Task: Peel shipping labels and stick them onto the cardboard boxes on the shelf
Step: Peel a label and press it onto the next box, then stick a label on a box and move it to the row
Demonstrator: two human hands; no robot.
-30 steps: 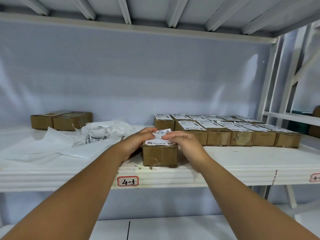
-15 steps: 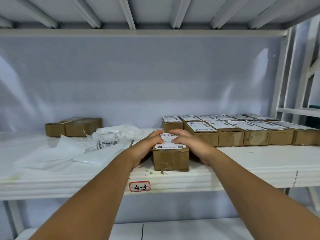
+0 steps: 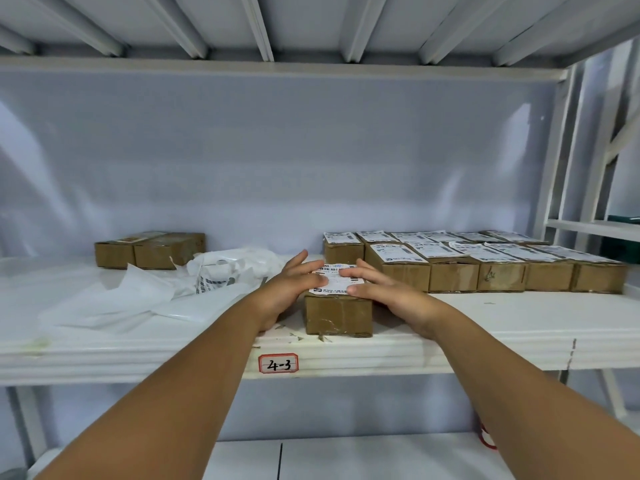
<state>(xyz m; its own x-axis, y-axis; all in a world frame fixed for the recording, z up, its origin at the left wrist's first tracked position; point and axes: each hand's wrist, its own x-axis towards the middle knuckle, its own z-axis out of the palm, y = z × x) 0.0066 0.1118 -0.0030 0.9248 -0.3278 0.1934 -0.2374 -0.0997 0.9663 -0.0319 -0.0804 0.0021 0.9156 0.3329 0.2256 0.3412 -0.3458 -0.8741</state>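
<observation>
Two hands on one box here: the left hand [image 3: 294, 285] and the right hand [image 3: 381, 289] lie flat, fingers straight and spread, pressing the white printed shipping label [image 3: 337, 280] onto the top of the small brown cardboard box [image 3: 337, 315] at the front edge of the white shelf [image 3: 485, 317]. Nothing gripped, just fingers on paper. To do this well, I'd say smooth from the middle out to the corners so no bubble or lifted edge is left, and steady the box so it doesn't slide off the lip. Behind and to the right sits a tight block of brown boxes [image 3: 485, 271], already labelled. Far left, two bare brown boxes [image 3: 149, 251] wait against the pale blue-grey back wall [image 3: 311, 161]. Crumpled white backing sheets [image 3: 138, 296] lie between. A red-framed tag [image 3: 278, 363] on the shelf front reads 4-3.
</observation>
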